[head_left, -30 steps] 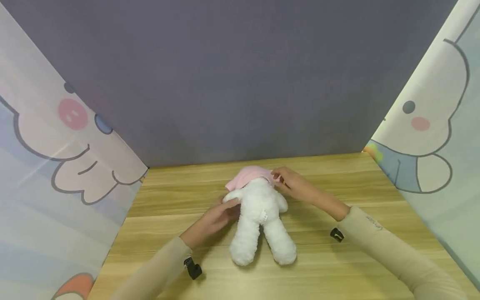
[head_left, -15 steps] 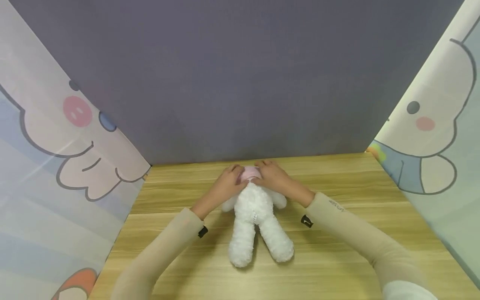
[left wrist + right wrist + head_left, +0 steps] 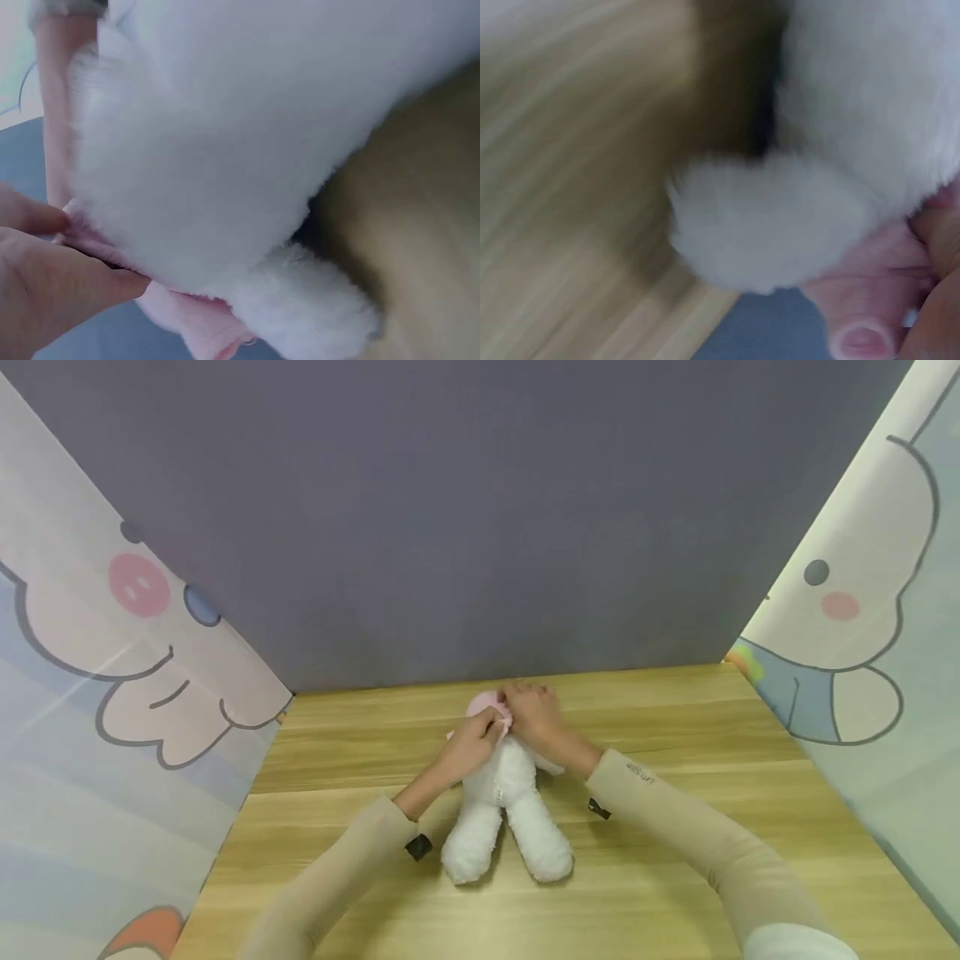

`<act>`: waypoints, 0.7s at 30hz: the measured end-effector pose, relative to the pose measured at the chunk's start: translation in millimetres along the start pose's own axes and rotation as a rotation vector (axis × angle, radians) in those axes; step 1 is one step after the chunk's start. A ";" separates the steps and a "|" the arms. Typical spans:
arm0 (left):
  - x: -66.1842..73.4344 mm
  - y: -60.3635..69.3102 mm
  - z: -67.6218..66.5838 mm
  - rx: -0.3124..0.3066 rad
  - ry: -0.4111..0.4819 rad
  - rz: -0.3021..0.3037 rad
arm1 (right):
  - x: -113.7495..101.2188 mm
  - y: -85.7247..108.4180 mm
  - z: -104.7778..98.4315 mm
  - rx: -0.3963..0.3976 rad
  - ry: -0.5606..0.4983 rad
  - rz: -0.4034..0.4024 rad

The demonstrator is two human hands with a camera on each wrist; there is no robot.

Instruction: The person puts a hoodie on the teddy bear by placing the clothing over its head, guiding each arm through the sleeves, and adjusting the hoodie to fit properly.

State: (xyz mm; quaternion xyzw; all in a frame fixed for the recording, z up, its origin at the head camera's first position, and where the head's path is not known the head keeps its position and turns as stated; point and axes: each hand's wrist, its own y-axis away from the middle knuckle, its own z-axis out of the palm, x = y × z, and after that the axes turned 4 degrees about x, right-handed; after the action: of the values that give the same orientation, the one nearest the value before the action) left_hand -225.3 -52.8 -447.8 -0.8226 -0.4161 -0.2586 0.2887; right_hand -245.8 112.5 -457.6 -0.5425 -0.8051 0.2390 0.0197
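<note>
A white plush toy point(image 3: 510, 777) lies back side up on the wooden table, its legs toward me and a small tag low on its back. Soft pink cloth point(image 3: 486, 702) covers its head end down to the neck. My left hand point(image 3: 471, 745) pinches the cloth's edge at the neck; thumb and finger meet on the pink hem point(image 3: 97, 244) in the left wrist view. Close beside it, my right hand point(image 3: 534, 714) grips the cloth from the right, its fingers curled over the head. In the right wrist view, a fluffy white arm point(image 3: 757, 225) partly blocks the grip.
The wooden table point(image 3: 637, 877) extends around the toy. A dark grey panel point(image 3: 480, 527) rises behind it, and cartoon-printed curtains point(image 3: 67, 710) stand at both sides. Black straps point(image 3: 418, 847) hang at the wrists.
My left hand has gone from the toy's side up to the neck, and my right hand has moved inward over the head. Both hands now meet at the pink cloth; the toy has shifted slightly left.
</note>
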 end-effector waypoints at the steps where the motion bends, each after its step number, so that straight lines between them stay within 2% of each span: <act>1: -0.2 4.7 1.7 -0.014 0.016 -0.003 | 1.2 2.0 2.4 0.024 0.013 -0.040; 3: -1.3 11.1 4.2 -0.019 -0.007 0.016 | 4.4 6.2 4.9 0.042 0.005 -0.123; 6: -4.4 9.7 4.0 0.046 -0.180 0.042 | 10.7 8.8 2.0 0.037 -0.107 -0.188; 10: -9.7 -4.4 1.3 0.083 -0.438 0.016 | 19.1 9.3 -7.8 -0.024 -0.234 -0.191; 12: -11.6 -10.7 3.3 0.080 -0.543 0.054 | 20.9 9.9 -10.8 -0.061 -0.237 -0.176; 15: -11.4 -13.4 10.8 0.115 -0.665 0.178 | 19.3 12.1 -12.0 -0.083 -0.176 -0.128; 18: -8.4 -8.2 19.4 0.163 -0.716 0.300 | 18.0 15.2 -7.4 -0.057 -0.064 -0.081; 21: -4.3 3.3 24.0 0.153 -0.604 0.325 | 17.9 19.1 -0.5 -0.001 0.029 -0.092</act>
State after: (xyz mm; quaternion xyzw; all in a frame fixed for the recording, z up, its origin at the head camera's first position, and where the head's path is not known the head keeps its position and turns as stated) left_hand -220.3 -40.2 -468.3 -0.8935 -0.3644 0.0776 0.2509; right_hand -236.5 134.2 -469.0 -0.5083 -0.8289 0.2297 0.0419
